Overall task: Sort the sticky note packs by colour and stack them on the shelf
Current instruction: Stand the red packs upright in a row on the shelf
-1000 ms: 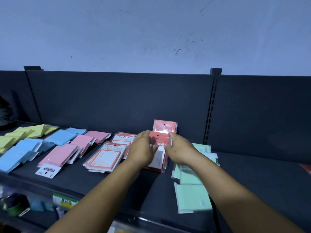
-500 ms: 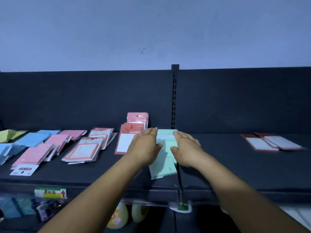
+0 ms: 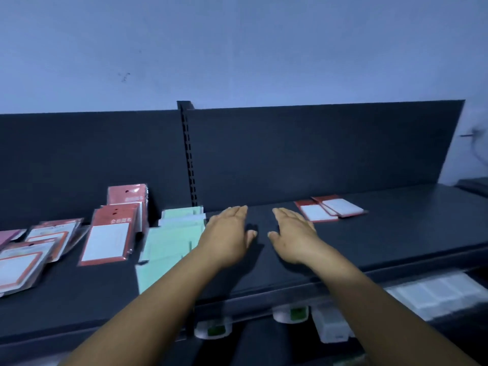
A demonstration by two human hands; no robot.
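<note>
The two stray red packs (image 3: 330, 211) are the ones that look out of place: they lie flat and overlapping on the right stretch of the shelf (image 3: 396, 233), well apart from the other red packs (image 3: 116, 228) stacked left of the upright post (image 3: 188, 154). Between that pile and the post sit the green packs (image 3: 174, 233), fanned out a bit messily toward the front edge.

My guess on handling: these are thin, light, flat things in glossy plastic sleeves, so probably slippery and prone to sliding off each other when stacked. They'd flex a little but the pad inside should keep them fairly stiff. Not fragile. I'd pinch them by a long edge, or slide a thumb under and lift both at once, rather than grab the flimsy header end.

Hands: both are empty, palms down, fingers straight and together, hovering low over bare shelf. The left hand (image 3: 227, 233) is just beside the green packs, and I can't tell whether it brushes them. The right hand (image 3: 293, 231) is near the stray red packs, fingertips not quite touching.
</note>
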